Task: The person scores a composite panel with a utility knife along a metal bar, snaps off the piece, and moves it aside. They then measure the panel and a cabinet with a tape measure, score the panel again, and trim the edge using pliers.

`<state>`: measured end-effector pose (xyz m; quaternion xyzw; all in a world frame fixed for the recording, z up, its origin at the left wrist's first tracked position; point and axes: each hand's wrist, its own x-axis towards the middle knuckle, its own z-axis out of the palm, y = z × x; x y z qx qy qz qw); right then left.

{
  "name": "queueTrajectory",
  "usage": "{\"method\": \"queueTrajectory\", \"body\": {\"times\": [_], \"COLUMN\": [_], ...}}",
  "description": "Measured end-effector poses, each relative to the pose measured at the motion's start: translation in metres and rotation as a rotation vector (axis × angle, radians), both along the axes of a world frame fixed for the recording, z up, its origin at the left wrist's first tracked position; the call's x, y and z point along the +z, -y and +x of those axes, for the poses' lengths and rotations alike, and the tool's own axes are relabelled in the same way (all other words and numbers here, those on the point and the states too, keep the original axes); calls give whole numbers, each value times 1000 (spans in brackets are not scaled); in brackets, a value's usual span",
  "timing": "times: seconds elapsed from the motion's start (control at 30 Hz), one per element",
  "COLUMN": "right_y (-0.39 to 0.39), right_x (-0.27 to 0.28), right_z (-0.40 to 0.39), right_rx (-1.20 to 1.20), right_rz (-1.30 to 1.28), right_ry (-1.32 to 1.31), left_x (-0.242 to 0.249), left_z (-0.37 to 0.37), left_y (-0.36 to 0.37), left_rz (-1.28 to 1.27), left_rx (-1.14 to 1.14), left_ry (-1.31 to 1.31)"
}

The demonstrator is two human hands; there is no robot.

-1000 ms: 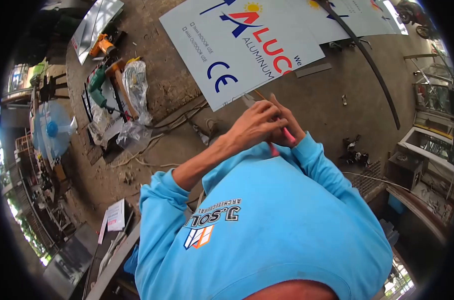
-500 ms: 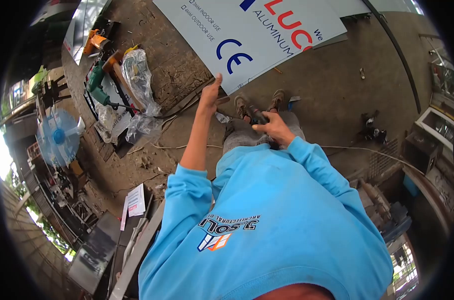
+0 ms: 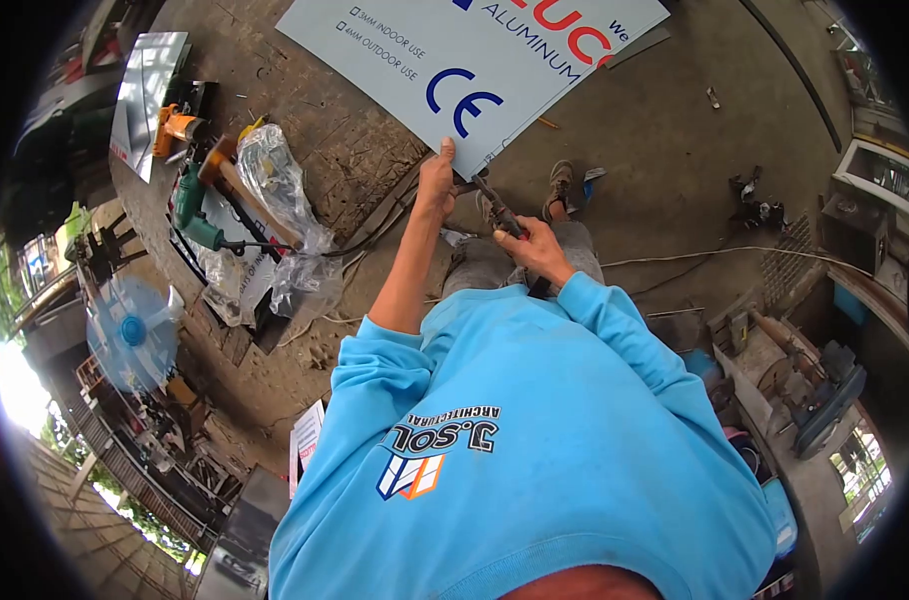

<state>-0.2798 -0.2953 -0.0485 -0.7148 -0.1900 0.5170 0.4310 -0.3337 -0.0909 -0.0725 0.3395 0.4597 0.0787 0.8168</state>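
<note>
A pale aluminum panel (image 3: 395, 75) with blue and red print lies across the workbench, one corner jutting out toward me. My left hand (image 3: 437, 185) grips its edge beside that corner, thumb on top and fingers hidden underneath. In my right hand (image 3: 538, 250) is a pliers-like tool (image 3: 502, 210) with dark and red handles. Its tip is at the panel's corner; whether the jaws bite the sheet cannot be made out. Just below the tool are my legs and shoes.
On the worn wooden bench (image 3: 320, 110) to the left lie a green power drill (image 3: 190, 205), an orange tool (image 3: 178, 128) and crumpled clear plastic (image 3: 275, 180). A blue fan (image 3: 132, 330) stands farther left. A cable (image 3: 715, 258) crosses the floor on the right.
My right hand has brought the tool's tip up to the panel's corner. My left hand has shifted slightly and stays on the edge. The view has turned a little.
</note>
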Motion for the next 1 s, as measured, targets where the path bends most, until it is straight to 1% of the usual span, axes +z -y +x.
{"method": "queueTrajectory", "body": {"times": [0.03, 0.1, 0.13, 0.2, 0.23, 0.3, 0.43, 0.5, 0.53, 0.6, 0.73, 0.8, 0.83, 0.9, 0.93, 1.0], "right_y": [-1, 1, 2, 0, -1, -3, -6, -6, -6, -5, -2, 0, 3, 8, 8, 9], "right_x": [-5, -13, -11, -3, -1, 4, 7, -9, -25, -62, -71, -69, -58, -19, -11, -4], "right_z": [-2, -4, -2, 2, 3, 5, 8, 2, -2, -4, 3, 16, 21, 36, 44, 61], "right_rx": [-6, -76, -82, 5, 2, 43, 94, 109, 104, 56, 35, 136, 138, 105, 111, 173], "right_rz": [1, 22, 21, -33, -31, -62, -98, 5, 7, 220, 299, 274, 275, 113, 111, 36], "right_ry": [2, -20, -17, 147, 146, 257, 234, 384, 380, 568, 527, 535, 534, 432, 429, 340], "left_x": [-4, -12, -6, 15, 13, 11, 18, 19, 18, 14, 18, 6, -5, -11, -9, 2], "left_z": [-1, -2, 0, 3, 4, 2, 6, 10, 11, 10, 13, 12, 5, 1, 0, 4], "left_y": [-2, -5, -2, 2, 1, 0, 4, 7, 6, 4, 9, 5, 4, 2, 4, 16], "left_rz": [1, 1, 0, -4, -2, -2, 10, 47, 50, 61, 35, 39, 72, 103, 76, 42], "left_rx": [-6, -55, -62, -18, -21, -31, 13, 45, 41, 66, 106, 96, 87, 83, 70, 59], "left_ry": [2, -85, -82, -63, -63, -63, -63, -122, -126, -129, -148, -121, -184, -248, -212, -177]}}
